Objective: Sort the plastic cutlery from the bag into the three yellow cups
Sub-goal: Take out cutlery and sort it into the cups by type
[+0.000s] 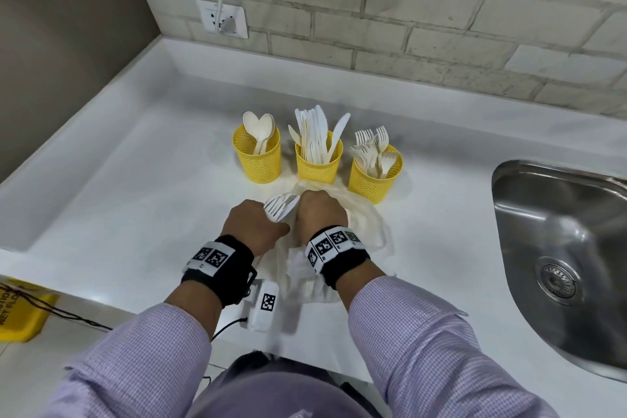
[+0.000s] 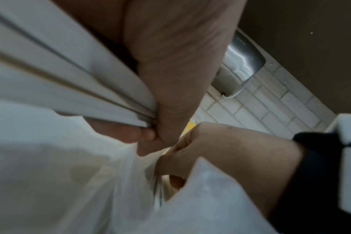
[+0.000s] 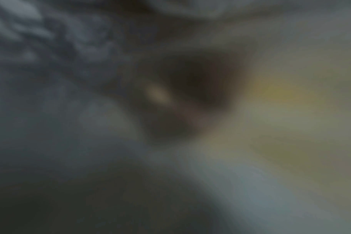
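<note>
Three yellow mesh cups stand in a row on the white counter: the left cup (image 1: 258, 158) holds spoons, the middle cup (image 1: 318, 162) knives, the right cup (image 1: 375, 178) forks. Just in front of them lies the translucent plastic bag (image 1: 364, 214). My left hand (image 1: 256, 226) grips a bundle of white forks (image 1: 280, 205), whose handles (image 2: 70, 82) fill the left wrist view. My right hand (image 1: 320, 214) is curled, with its fingers down in the bag; in the left wrist view the right hand (image 2: 210, 150) pinches bag film (image 2: 190, 197). The right wrist view is a dark blur.
A steel sink (image 1: 559, 258) is set into the counter at the right. A brick wall with a socket (image 1: 222, 19) and a white cable runs behind. A yellow wet-floor sign (image 1: 20, 312) stands below the counter's front edge at left.
</note>
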Available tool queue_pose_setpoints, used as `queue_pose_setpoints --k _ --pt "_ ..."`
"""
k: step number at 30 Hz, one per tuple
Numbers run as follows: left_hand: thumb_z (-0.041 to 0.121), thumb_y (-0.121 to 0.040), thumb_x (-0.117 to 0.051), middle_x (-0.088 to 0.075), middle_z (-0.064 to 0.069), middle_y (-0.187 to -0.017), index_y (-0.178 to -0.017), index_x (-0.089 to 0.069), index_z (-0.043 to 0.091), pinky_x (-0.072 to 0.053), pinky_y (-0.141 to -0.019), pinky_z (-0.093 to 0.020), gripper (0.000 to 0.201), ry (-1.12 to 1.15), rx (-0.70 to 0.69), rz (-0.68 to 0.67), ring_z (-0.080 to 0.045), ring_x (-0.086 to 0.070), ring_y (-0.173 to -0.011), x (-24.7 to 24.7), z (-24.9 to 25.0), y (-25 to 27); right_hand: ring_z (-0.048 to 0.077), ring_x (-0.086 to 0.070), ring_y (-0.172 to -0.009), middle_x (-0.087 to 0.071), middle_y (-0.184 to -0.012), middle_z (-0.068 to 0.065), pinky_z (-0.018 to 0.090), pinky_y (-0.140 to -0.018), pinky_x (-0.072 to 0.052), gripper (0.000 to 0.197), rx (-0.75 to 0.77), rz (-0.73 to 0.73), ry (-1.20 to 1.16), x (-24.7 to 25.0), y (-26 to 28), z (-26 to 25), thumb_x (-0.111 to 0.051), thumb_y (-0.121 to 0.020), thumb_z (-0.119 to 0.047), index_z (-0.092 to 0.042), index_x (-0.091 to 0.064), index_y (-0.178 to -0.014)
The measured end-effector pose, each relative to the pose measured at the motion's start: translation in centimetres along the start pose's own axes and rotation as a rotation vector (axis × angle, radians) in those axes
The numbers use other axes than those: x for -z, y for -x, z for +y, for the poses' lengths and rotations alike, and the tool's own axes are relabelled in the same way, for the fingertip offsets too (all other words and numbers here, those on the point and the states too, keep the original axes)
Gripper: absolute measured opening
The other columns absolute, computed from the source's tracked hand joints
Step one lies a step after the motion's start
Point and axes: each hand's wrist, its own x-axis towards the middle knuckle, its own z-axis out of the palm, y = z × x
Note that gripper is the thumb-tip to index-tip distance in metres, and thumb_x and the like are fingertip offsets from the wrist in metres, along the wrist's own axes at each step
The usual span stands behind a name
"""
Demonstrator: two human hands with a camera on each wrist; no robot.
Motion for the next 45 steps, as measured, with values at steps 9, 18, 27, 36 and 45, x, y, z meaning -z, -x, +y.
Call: queue_pose_setpoints --k 9,18,27,36,45 --pt "0.015 -0.078 -0.072 -0.067 -0.002 -0.053 -0.058 -0.065 0.011 -0.043 -0.055 -0.023 0.021 0.229 -0.085 0.033 -0.008 -0.059 -0.046 0.2 0.4 0.7 0.034 -0.069 -0.103 -0.069 -0.112 0.015 0.035 -0.07 -0.048 0.02 0.094 -0.051 0.062 -0.2 -0.6 -0.1 -0.055 -0.095 -0.004 -0.004 -0.067 -0.112" --pt "0.014 -0.082 -0.067 -0.074 -0.006 -0.066 -0.058 -0.071 0.006 -0.052 -0.074 -0.026 0.025 0.379 -0.147 -0.007 -0.015 -0.069 -0.069 0.2 0.9 1.6 0.031 -0.069 -0.09 -0.07 -0.097 0.011 0.032 -0.065 -0.044 0.015 -0.034 0.05 -0.179 0.3 0.6 1.1 -0.069 -0.088 -0.021 -0.007 -0.068 -0.094" --pt "0.018 -0.082 -0.081 -0.078 -0.016 -0.086 -0.093 -0.07 -0.005 -0.057 -0.094 -0.053 0.028 0.675 -0.089 0.058 -0.024 -0.078 -0.082 0.0 0.2 0.4 0.018 -0.064 -0.068 -0.064 -0.069 -0.011 0.037 -0.072 -0.056 0.014 -0.051 0.131 -0.87 0.8 2.9 5.2 -0.075 -0.081 -0.018 -0.021 -0.065 -0.071" --pt "0.01 -0.086 -0.08 -0.078 -0.004 -0.093 -0.102 -0.075 0.009 -0.056 -0.08 -0.022 0.017 0.606 -0.386 -0.063 -0.008 -0.072 -0.085 -0.4 2.7 2.1 0.018 -0.071 -0.062 -0.071 -0.067 -0.006 0.035 -0.065 -0.059 0.024 0.036 0.303 -1.053 3.9 5.7 5.5 -0.074 -0.089 -0.01 -0.026 -0.062 -0.077" --pt "-0.001 -0.08 -0.082 -0.075 -0.011 -0.099 -0.109 -0.068 -0.003 -0.058 -0.083 -0.028 0.032 0.741 -0.47 -0.184 -0.014 -0.07 -0.092 -1.3 3.6 2.8 0.006 -0.059 -0.067 -0.066 -0.074 -0.003 0.02 -0.068 -0.051 0.023 0.12 0.438 -1.078 5.6 6.9 5.1 -0.079 -0.086 -0.006 -0.02 -0.063 -0.077"
